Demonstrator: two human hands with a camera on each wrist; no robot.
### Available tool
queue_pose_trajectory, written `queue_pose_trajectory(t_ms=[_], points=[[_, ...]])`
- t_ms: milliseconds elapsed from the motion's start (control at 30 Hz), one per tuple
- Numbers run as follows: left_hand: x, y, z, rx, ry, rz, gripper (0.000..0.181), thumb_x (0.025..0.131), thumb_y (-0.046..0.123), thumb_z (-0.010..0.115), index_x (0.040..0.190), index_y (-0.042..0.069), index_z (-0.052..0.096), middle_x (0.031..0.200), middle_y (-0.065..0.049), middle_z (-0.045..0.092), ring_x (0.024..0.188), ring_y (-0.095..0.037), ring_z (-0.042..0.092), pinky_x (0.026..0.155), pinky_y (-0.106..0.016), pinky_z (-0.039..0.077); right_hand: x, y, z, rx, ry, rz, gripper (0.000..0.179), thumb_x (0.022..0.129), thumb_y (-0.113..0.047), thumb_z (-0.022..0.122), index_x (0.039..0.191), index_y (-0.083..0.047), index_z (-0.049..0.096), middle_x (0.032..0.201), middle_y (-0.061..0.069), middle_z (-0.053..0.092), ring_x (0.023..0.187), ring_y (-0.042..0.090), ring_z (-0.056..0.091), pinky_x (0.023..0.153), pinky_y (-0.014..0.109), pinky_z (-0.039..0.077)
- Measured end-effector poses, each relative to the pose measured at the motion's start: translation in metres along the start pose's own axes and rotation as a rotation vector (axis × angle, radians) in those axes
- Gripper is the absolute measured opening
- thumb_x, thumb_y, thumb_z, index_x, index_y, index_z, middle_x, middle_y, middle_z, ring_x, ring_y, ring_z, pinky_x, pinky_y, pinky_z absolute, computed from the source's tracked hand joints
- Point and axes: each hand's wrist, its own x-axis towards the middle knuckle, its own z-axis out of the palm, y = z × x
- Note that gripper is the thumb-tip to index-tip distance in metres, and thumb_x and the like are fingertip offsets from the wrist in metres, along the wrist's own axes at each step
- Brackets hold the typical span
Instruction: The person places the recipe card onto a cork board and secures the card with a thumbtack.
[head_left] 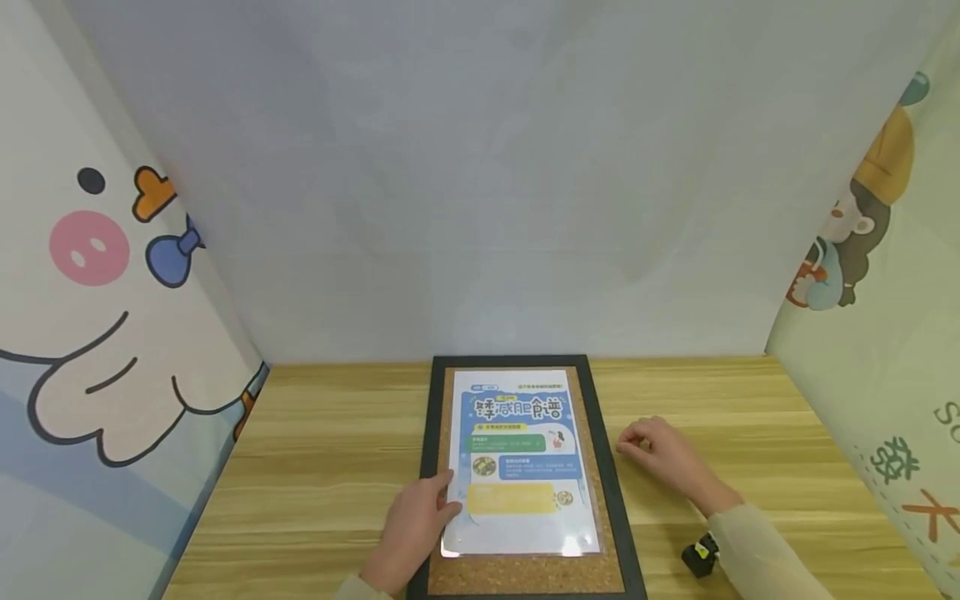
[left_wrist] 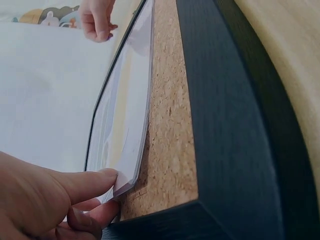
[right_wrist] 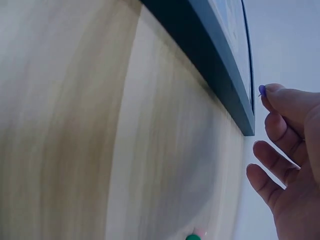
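A printed sheet in clear plastic (head_left: 517, 533) lies over a cork board (head_left: 525, 575) with a black frame (head_left: 611, 492). At the sheet's left edge, my left hand (head_left: 412, 525) pinches it near the lower corner; in the left wrist view the thumb (left_wrist: 95, 184) is on top and fingers are beneath the corner. My right hand (head_left: 667, 454) hovers just right of the frame. Between its thumb and index finger it pinches a blue-purple push pin (right_wrist: 262, 90), its metal point showing; the other fingers are loosely bent.
A small black box (head_left: 699, 558) with something yellow-green in it stands on the wood-grain table (head_left: 322, 450), beside my right sleeve. A small green round thing (right_wrist: 192, 237) shows at the bottom of the right wrist view. A pale curtain (head_left: 510, 208) hangs behind the table.
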Motion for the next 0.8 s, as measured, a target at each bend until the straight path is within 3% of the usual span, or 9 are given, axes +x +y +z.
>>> queue_pose_trajectory(t_ms=[267, 400, 567, 800], points=[[0.003, -0.003, 0.0, 0.022, 0.015, 0.047, 0.028, 0.084, 0.019, 0.069, 0.108, 0.004, 0.066, 0.062, 0.006, 0.05, 0.055, -0.008, 0.043, 0.044, -0.02, 0.035, 0.023, -0.021, 0.007, 0.067, -0.045, -0.053, 0.006, 0.087, -0.02, 0.068, 0.081, -0.02, 0.066, 0.077, -0.015, 0.059, 0.076, 0.008, 0.049, 0.068, 0.03, 0.043], [0.004, -0.004, -0.001, 0.011, -0.016, 0.05, 0.022, 0.085, 0.018, 0.069, 0.102, 0.005, 0.068, 0.058, 0.005, 0.048, 0.053, -0.009, 0.042, 0.043, -0.021, 0.034, 0.038, -0.033, 0.01, 0.085, -0.069, -0.067, 0.005, 0.087, -0.017, 0.067, 0.082, -0.016, 0.067, 0.077, -0.013, 0.059, 0.076, 0.01, 0.05, 0.069, 0.032, 0.043], [0.006, -0.006, -0.004, 0.003, -0.061, 0.032, 0.033, 0.085, 0.019, 0.069, 0.114, 0.003, 0.066, 0.061, 0.005, 0.049, 0.055, -0.01, 0.043, 0.044, -0.021, 0.036, 0.058, -0.046, 0.013, 0.099, -0.096, -0.05, 0.005, 0.087, -0.017, 0.067, 0.083, -0.013, 0.068, 0.077, -0.011, 0.057, 0.073, 0.011, 0.048, 0.067, 0.029, 0.042], [0.007, -0.009, -0.005, 0.013, -0.079, 0.049, 0.027, 0.085, 0.018, 0.069, 0.107, 0.004, 0.067, 0.061, 0.005, 0.048, 0.054, -0.01, 0.041, 0.045, -0.02, 0.034, 0.087, -0.061, 0.02, 0.1, -0.122, -0.067, 0.007, 0.089, -0.02, 0.066, 0.087, -0.014, 0.07, 0.082, -0.009, 0.06, 0.076, 0.009, 0.049, 0.069, 0.03, 0.045]])
